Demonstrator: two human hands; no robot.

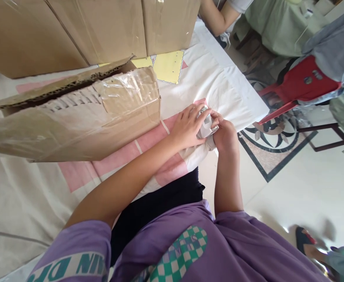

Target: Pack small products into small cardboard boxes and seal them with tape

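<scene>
Near the table's corner, a small white plastic piece (206,127) with an opening in its face sits between my two hands. Its exact kind cannot be made out, and fingers cover part of it. My left hand (186,126) grips it from the left, with the thumb low and the fingers over its top. From the right, my right hand (227,135) closes on its edge, fingertips bent against it. Pink-and-white cloth lies directly beneath both hands.
An open cardboard box (125,113) stands left of my hands, with taped cartons (101,27) behind it. Yellow paper (168,67) lies between. Another person's arm (215,17) rests at the far table edge. A red chair (309,80) stands to the right.
</scene>
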